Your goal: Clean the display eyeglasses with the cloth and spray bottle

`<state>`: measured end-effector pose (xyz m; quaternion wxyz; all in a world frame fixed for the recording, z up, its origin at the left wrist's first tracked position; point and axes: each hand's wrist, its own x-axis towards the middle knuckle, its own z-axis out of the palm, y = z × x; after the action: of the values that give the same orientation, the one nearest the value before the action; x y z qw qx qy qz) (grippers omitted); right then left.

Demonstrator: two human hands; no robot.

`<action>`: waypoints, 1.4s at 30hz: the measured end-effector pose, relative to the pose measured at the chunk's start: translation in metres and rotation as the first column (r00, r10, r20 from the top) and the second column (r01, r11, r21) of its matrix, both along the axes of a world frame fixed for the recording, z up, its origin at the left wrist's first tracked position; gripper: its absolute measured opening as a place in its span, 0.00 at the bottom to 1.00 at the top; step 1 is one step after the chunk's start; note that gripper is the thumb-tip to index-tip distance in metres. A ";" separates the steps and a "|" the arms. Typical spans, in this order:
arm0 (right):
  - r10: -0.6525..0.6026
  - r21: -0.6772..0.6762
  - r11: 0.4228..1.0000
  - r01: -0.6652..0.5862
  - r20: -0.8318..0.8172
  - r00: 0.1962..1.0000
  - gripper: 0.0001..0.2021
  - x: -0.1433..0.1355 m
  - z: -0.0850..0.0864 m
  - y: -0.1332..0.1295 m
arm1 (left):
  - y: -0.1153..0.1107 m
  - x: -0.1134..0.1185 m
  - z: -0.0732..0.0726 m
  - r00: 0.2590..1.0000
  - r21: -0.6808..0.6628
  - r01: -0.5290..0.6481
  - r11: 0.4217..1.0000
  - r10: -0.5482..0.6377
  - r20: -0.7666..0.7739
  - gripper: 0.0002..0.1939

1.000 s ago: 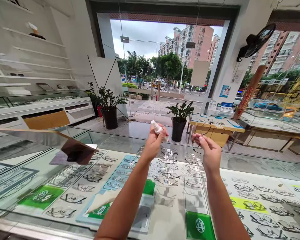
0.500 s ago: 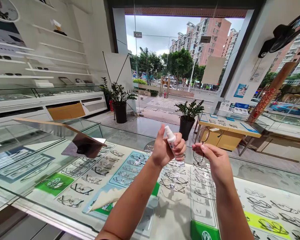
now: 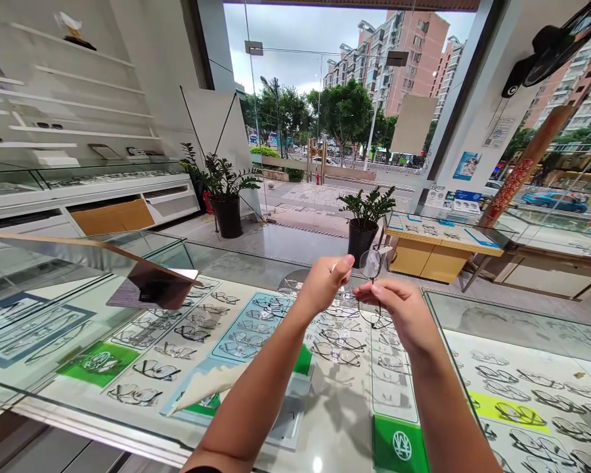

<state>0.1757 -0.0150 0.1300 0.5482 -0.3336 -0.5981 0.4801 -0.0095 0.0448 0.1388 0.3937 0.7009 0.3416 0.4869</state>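
Note:
My left hand (image 3: 325,282) is closed around the small white spray bottle (image 3: 333,268), which it mostly hides; only a bit of white shows by the thumb. Just to the right, my right hand (image 3: 398,305) pinches a pair of thin-rimmed glasses (image 3: 371,264) by the frame. The glasses are turned on end, one round lens above the fingers and the other below. Both hands are above the glass display counter, close together but apart.
Rows of glasses (image 3: 339,348) lie under the counter glass. A mirror-like panel (image 3: 160,289) and a beige cloth (image 3: 207,387) rest at the left. Beyond stand two potted plants (image 3: 228,217) and a wooden table (image 3: 438,249).
My left hand has turned, so the bottle is now mostly hidden behind it. The glasses have moved nearer to it, with a lens now facing the camera. The view has shifted slightly.

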 end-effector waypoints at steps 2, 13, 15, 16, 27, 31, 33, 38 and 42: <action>0.011 0.005 1.000 -0.011 -0.008 1.000 0.12 -0.001 -0.001 0.000 | 0.000 0.001 -0.001 1.000 0.008 0.009 1.000 -0.008 -0.023 0.33; -0.024 0.010 1.000 0.026 -0.189 0.982 0.11 0.004 0.002 0.004 | -0.009 0.004 0.001 0.994 0.015 0.096 0.995 -0.096 0.050 0.34; -0.067 0.010 0.997 0.073 -0.277 0.958 0.10 0.007 0.002 0.008 | -0.013 0.007 0.003 0.992 0.012 0.124 0.992 -0.124 0.008 0.33; -0.079 0.012 0.996 0.087 -0.307 0.949 0.10 0.009 0.002 0.010 | -0.015 0.009 0.003 0.990 0.012 0.140 0.990 -0.140 -0.024 0.33; -0.075 0.031 0.995 0.090 -0.332 0.940 0.10 0.007 0.003 0.008 | -0.017 0.016 -0.008 0.974 -0.012 0.215 0.976 -0.216 -0.069 0.31; -0.081 0.025 0.995 0.094 -0.331 0.940 0.10 0.008 0.004 0.006 | -0.028 0.011 0.002 0.966 0.038 0.242 0.969 -0.238 -0.101 0.32; -0.083 0.023 0.995 0.097 -0.339 0.937 0.10 0.008 0.005 0.005 | -0.035 0.006 0.008 0.966 0.077 0.247 0.966 -0.239 -0.094 0.33; -0.084 0.036 0.994 0.105 -0.364 0.927 0.11 0.013 0.009 0.001 | -0.042 -0.028 0.018 0.994 0.186 0.048 0.981 -0.065 0.087 0.31; -0.079 0.032 0.995 0.098 -0.369 0.926 0.11 0.016 0.013 -0.004 | -0.021 -0.079 0.011 0.966 0.109 -0.229 0.967 0.212 0.147 0.20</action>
<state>0.1918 -0.0194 0.1428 0.6794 -0.2509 -0.4813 0.4937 -0.0889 0.0239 0.1495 0.3143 0.6476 0.3590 0.5941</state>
